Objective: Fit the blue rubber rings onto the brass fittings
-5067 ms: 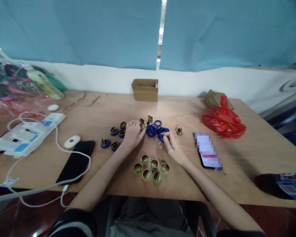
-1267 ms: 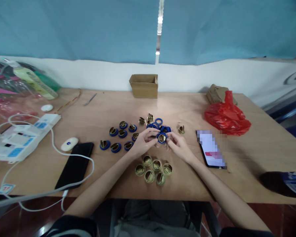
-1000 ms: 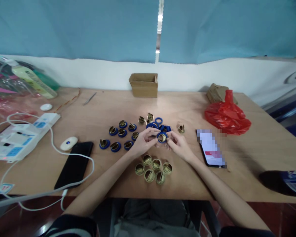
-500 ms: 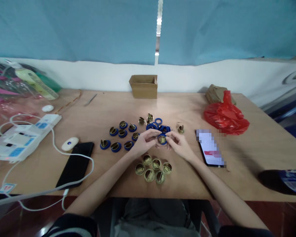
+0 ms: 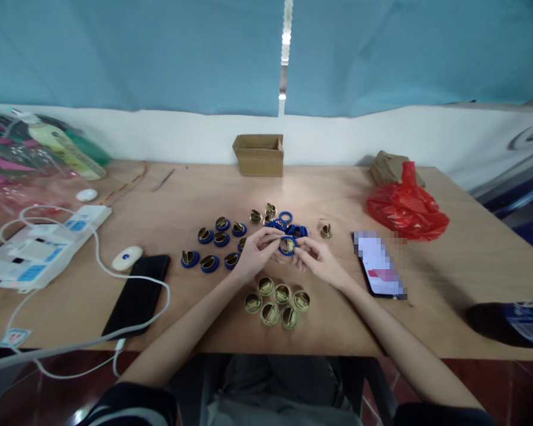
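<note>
Between the fingertips of both hands is a round gold metal fitting with a blue ring (image 5: 287, 246) around its edge. My left hand (image 5: 260, 253) pinches its left side, and my right hand (image 5: 316, 255) pinches its right side. Just beyond the fingers lies a pile of loose blue rings (image 5: 285, 217). To the left sit several gold fittings with blue rings (image 5: 209, 264), each with a raised bar on top. Nearer the body is a group of plain gold fittings (image 5: 270, 313) without blue rings. Another gold fitting (image 5: 325, 231) lies to the right of the pile.
An open cardboard box (image 5: 260, 163) stands at the back. On the right are a phone with its screen lit (image 5: 379, 266), a red plastic bag (image 5: 406, 210) and a bottle (image 5: 510, 324). A power strip (image 5: 44, 251), white cables and a black phone (image 5: 137, 296) lie left.
Both hands have shifted the held fitting slightly left, and it is turned a little between the fingers. The other pieces on the table look the same.
</note>
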### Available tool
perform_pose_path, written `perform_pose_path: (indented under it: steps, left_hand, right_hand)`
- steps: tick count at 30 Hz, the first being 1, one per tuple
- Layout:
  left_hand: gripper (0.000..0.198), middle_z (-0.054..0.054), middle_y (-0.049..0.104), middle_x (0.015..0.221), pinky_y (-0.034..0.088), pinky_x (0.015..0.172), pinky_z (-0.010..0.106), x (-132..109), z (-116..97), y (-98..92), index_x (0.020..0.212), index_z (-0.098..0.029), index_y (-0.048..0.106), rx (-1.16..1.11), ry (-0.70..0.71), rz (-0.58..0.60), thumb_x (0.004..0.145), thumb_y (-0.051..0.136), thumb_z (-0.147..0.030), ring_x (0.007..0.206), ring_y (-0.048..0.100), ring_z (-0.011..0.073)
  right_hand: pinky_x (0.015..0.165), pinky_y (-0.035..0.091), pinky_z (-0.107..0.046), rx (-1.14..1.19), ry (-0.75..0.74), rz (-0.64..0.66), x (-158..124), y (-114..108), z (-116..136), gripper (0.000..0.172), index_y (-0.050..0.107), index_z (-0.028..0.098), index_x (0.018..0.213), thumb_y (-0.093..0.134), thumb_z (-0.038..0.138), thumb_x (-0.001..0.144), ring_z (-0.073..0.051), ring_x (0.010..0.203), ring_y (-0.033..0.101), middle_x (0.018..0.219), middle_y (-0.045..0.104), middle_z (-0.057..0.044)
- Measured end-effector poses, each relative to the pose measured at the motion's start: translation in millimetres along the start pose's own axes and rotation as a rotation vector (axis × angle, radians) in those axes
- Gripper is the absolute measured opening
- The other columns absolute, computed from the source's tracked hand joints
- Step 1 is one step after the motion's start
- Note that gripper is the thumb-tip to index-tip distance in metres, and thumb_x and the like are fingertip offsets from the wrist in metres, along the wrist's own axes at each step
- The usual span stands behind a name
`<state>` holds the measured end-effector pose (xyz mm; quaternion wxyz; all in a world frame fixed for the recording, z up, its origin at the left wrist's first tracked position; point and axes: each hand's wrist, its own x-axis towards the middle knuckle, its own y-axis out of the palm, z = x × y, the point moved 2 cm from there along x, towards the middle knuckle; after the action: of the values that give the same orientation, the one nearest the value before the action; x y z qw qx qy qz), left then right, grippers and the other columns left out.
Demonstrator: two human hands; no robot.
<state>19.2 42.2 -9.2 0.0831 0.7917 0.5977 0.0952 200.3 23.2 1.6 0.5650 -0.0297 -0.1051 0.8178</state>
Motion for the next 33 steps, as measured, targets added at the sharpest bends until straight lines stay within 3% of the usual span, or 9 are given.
perform_pose_path:
  steps: [11,16,21,27,33]
  left_hand:
    - [0.03,0.009,0.073,0.106,0.065,0.049,0.026,1.3,2.9,-0.2,0.101,-0.015,0.064,0.021,-0.003,-0.014,0.082,0.075,-0.036,0.073,0.074,0.0175]
    - [0.03,0.008,0.074,0.106,0.063,0.047,0.024,2.1,7.3,-1.8,0.103,-0.016,0.062,0.026,0.0,0.006,0.083,0.075,-0.036,0.068,0.073,0.0164]
    - [0.029,0.009,0.074,0.109,0.066,0.059,0.03,1.1,6.5,-1.1,0.104,-0.016,0.063,0.005,-0.008,0.015,0.085,0.073,-0.036,0.073,0.074,0.0175]
    - [0.033,0.009,0.075,0.109,0.063,0.089,0.035,-1.2,0.0,1.9,0.111,-0.017,0.064,0.043,0.068,0.095,0.081,0.077,-0.023,0.102,0.073,0.0217]
    - [0.036,0.011,0.074,0.114,0.061,0.095,0.04,-1.3,0.9,1.2,0.115,-0.016,0.064,0.077,0.059,0.066,0.081,0.076,-0.021,0.108,0.072,0.0236]
  right_hand:
    - [0.055,0.052,-0.028,-0.029,-0.051,0.027,-0.2,3.8,-2.9,0.031,0.055,0.021,0.093,0.052,0.051,0.1,-0.015,0.055,0.062,0.067,0.064,0.001]
    - [0.055,0.049,-0.027,-0.062,-0.066,0.023,-1.4,4.6,-5.6,0.03,0.054,0.021,0.092,0.052,0.049,0.1,-0.015,0.056,0.062,0.067,0.065,0.0]
    - [0.055,0.049,-0.028,-0.086,-0.086,-0.009,-0.1,1.9,-5.6,0.027,0.059,0.02,0.101,0.051,0.046,0.101,-0.016,0.056,0.062,0.067,0.065,0.0]
    - [0.057,0.052,-0.029,0.01,-0.036,-0.069,2.5,-1.4,-3.3,0.032,0.062,0.019,0.101,0.056,0.05,0.098,-0.016,0.059,0.062,0.069,0.065,0.0]
    - [0.055,0.051,-0.028,0.044,-0.005,-0.084,2.8,-0.6,-6.0,0.035,0.061,0.019,0.098,0.057,0.054,0.096,-0.015,0.057,0.06,0.069,0.064,0.001]
